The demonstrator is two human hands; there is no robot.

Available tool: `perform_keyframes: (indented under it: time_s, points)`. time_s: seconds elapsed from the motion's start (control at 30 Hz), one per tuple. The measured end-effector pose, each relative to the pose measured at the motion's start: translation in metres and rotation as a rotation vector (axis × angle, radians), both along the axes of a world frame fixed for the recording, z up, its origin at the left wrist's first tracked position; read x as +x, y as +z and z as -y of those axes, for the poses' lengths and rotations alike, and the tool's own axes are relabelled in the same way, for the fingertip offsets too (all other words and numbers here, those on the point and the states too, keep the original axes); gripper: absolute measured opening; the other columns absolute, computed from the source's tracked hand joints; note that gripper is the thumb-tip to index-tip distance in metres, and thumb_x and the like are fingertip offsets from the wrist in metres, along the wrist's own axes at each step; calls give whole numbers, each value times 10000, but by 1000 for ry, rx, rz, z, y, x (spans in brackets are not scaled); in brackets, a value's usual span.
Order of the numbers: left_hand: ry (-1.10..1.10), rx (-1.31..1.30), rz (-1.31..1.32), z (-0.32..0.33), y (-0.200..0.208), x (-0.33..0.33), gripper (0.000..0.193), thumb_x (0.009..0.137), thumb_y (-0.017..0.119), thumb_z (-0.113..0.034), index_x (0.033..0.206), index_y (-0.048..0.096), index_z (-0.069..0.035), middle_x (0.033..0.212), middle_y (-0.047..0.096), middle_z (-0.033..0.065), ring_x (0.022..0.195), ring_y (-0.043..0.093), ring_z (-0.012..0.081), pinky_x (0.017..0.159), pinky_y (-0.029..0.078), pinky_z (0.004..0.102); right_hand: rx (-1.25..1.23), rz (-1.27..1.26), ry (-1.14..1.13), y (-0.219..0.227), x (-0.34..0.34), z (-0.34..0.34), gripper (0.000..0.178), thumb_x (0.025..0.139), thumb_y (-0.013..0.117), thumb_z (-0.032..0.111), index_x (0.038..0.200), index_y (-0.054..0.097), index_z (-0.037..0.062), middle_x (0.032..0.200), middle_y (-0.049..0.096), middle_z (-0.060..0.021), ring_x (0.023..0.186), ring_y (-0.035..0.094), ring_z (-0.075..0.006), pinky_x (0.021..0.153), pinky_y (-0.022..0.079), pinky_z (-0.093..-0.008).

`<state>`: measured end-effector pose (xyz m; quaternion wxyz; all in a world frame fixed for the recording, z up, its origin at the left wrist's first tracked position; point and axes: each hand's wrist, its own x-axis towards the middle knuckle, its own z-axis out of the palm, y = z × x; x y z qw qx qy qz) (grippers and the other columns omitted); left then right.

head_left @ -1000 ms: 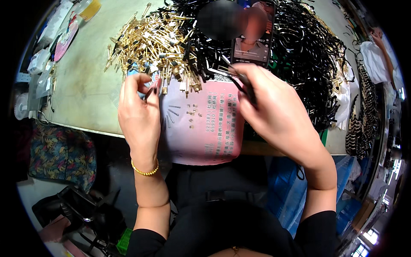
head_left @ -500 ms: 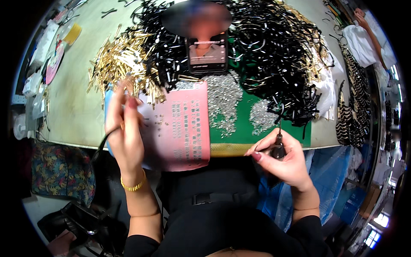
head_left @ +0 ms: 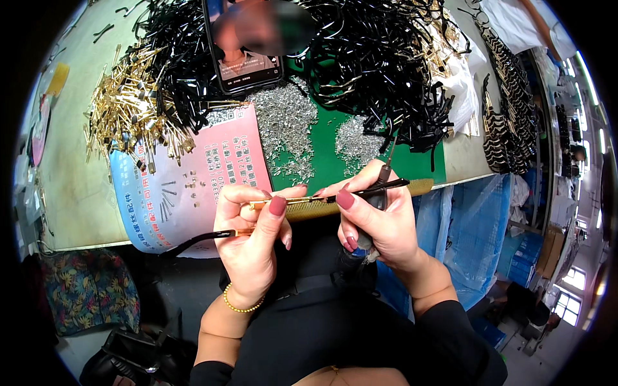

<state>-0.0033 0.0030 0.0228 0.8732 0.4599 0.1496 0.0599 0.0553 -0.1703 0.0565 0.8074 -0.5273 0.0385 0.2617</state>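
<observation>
Black-and-gold eyeglass temple [head_left: 301, 201] spanned mid-air: my left hand [head_left: 250, 225] pinched its gold end plus a second temple [head_left: 199, 240], right hand [head_left: 386, 222] its black end plus a screwdriver [head_left: 385, 174]. Slack pinch, both hands double-loaded, could've dropped either temple.

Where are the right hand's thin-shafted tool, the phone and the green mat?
Thin-shafted tool [head_left: 384, 174], head view: dark collar at its shaft's base.
Phone [head_left: 250, 67], head view: lower part of its screen.
Green mat [head_left: 325, 143], head view: a bare patch of its surface.
</observation>
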Motion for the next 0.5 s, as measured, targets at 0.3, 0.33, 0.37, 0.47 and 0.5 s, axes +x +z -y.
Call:
perform_keyframes:
  time_s: [0.3,0.33,0.37,0.47,0.5]
  points:
    - [37,-205,36,2,-5,-6,155,1008,623,-25,1064,481,-54,1103,691,341,580,594,123,499,474,230,70,27,29,-4,-2,-6,117,1011,613,37,1028,497,37,1054,727,-232,519,603,-100,473,515,-255]
    - [44,-199,48,3,-5,-6,158,1005,624,-17,1069,483,-49,1085,693,338,663,658,152,504,484,234,94,5,13,-4,-3,-6,116,1015,605,40,1043,493,42,1059,723,-247,511,598,-104,478,512,-252]
    - [45,-198,46,3,-5,-7,161,1004,622,-11,1070,479,-46,1077,697,329,706,678,170,508,489,237,83,16,12,-3,-3,-5,115,1014,609,41,1040,497,43,1061,724,-245,515,597,-103,483,511,-249]
    - [33,-183,68,5,-7,-8,160,1001,622,1,1077,485,-33,1060,709,291,826,724,216,522,509,255,31,119,6,-6,-6,-4,123,998,638,31,1014,517,45,1076,729,-235,544,595,-92,505,504,-229]
    - [19,-171,94,5,-10,-9,153,1000,625,1,1084,499,-27,1058,714,272,861,732,227,529,518,266,1,202,0,-9,-9,-3,131,982,662,20,994,534,44,1074,734,-225,564,595,-82,516,504,-223]
